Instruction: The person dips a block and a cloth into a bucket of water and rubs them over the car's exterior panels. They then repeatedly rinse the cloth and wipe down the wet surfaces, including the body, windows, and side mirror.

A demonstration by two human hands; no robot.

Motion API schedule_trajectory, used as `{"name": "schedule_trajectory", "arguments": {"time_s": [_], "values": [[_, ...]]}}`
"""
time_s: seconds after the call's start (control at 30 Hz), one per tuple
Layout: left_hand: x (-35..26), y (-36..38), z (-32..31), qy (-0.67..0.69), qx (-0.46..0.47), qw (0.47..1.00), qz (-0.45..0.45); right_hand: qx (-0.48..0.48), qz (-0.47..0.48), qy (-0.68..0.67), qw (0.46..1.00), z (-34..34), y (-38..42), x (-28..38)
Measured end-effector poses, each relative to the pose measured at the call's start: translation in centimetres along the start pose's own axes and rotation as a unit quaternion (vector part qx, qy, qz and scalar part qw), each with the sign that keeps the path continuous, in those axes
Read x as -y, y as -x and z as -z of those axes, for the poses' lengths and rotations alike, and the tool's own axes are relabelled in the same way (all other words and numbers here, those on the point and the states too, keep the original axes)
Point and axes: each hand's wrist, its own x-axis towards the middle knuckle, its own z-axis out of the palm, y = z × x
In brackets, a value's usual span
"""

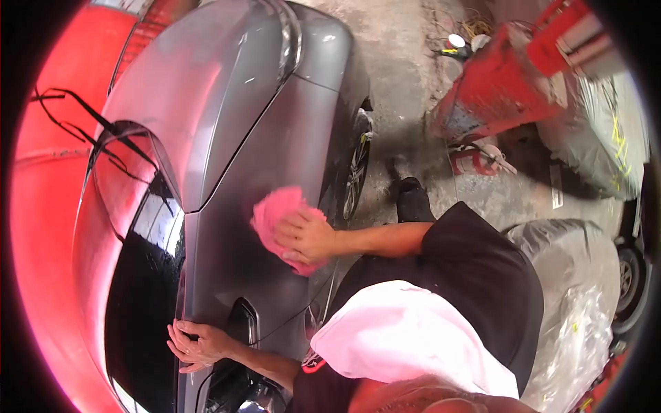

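My right hand (303, 237) presses a pink cloth (274, 210) flat against the side panel of a grey car (227, 124), just behind its front wheel (358, 168). Down at the lower left, my left hand (198, 344) rests with fingers spread on the car's body beside the dark window (141, 303), close to the black side mirror (241, 323). It holds nothing. A white cloth (406, 337) hangs over my black shirt.
A red vehicle (48, 206) stands close along the far side of the grey car. A car under plastic sheeting (578, 275) is at the right, with red equipment (509, 76) and tools on the concrete floor (403, 76) beyond.
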Motion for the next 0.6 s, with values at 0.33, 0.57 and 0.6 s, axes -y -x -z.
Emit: {"name": "schedule_trajectory", "arguments": {"time_s": [0.33, 0.57, 0.6], "values": [[-5.0, -1.4, 0.7, 0.079, 0.023, 0.997, 0.011, -0.229, -0.624, -0.133, 0.735, 5.6, -7.1, -22.2], [-29.0, -6.1, 2.6, 0.123, 0.261, 0.94, -0.184, -0.158, -0.672, -0.071, 0.72, 0.5, 1.0, -43.6], [-31.1, -6.5, 2.6, 0.152, 0.266, 0.939, -0.155, 0.076, -0.609, 0.28, 0.738, -3.3, 4.4, -47.6]]}}
